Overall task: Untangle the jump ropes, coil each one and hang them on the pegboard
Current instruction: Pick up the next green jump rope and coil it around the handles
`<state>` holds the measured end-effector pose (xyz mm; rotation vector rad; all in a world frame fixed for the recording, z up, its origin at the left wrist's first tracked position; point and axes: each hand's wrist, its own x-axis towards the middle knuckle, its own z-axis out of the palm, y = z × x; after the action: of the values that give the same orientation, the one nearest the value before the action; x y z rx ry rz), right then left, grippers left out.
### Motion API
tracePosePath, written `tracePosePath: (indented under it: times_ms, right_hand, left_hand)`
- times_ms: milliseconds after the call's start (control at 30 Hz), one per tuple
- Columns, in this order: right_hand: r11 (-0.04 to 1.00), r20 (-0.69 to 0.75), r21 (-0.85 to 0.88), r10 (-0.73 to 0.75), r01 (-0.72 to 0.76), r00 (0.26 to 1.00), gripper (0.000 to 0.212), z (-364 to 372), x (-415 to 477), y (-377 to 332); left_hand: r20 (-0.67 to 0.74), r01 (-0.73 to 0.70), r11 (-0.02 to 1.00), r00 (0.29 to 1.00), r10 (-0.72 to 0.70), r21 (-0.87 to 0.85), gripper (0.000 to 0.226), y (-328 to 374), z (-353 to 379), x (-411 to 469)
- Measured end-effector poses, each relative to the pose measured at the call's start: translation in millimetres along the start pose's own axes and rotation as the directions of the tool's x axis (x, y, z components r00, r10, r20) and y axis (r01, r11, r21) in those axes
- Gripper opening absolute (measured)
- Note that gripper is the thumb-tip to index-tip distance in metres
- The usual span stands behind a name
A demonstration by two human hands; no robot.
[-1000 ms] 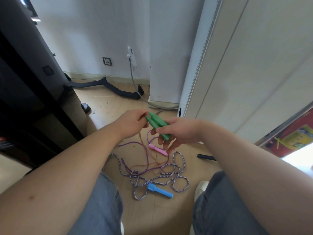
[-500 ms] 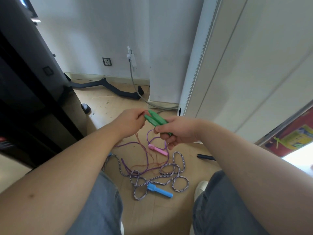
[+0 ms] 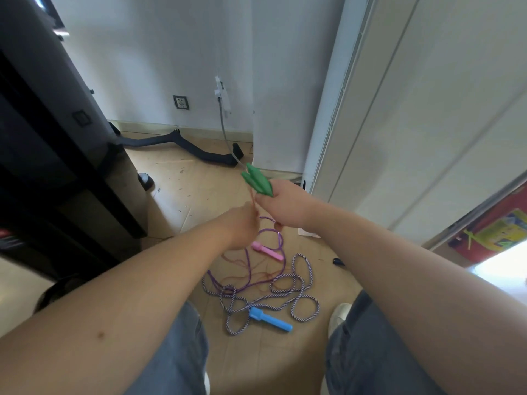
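The right hand (image 3: 285,208) is clenched around the near ends of two green handles (image 3: 259,183), held side by side above the floor (image 3: 182,195). Their long axes run up and to the left, away from the person and toward the floor's far edge at the wall. The far tips are splayed slightly apart. Both handles are plain bright green plastic, tapering toward the free tips.

A thin orange cord (image 3: 252,199) leaves the far tip of the left-most handle and drops straight down into the left hand (image 3: 241,229). That hand sits just below and left of the right one, back to the camera and blurred. Its fingers are curled in on the cord, though the fingertips themselves are hidden. Below the hands the cord trails down in loose, faint loops to the floor.

The other ropes lie tangled on the floor between the person's legs. A pink handle (image 3: 267,251) lies just beneath the hands, its long axis pointing down and right, with a thin purple cord (image 3: 281,240) looping round it. Nearer the person a purple-and-white striped rope (image 3: 309,269) sprawls in overlapping loops. A blue handle (image 3: 271,320) lies at the near side of that tangle, also slanting down and right. A black handle (image 3: 338,262) pokes out by the right forearm.
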<state>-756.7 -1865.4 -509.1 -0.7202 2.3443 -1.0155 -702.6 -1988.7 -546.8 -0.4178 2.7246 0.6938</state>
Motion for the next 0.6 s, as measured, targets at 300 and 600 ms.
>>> tracePosePath:
  times_ms: [300, 600]
  right_hand:
    - [0.656, 0.105, -0.753, 0.035, 0.057, 0.994, 0.006, 7.8, 5.7, 17.8]
    - [0.558, 0.199, -0.814, 0.008, 0.161, 0.98, 0.007, 4.7, 0.0, 31.9]
  left_hand:
    - [0.211, -0.265, 0.913, 0.956, 0.206, 0.311, 0.029, 13.4, -2.3, -13.5]
    - [0.2, -0.5, 0.779, 0.866, 0.458, 0.378, 0.032, 8.2, -27.2, -20.4]
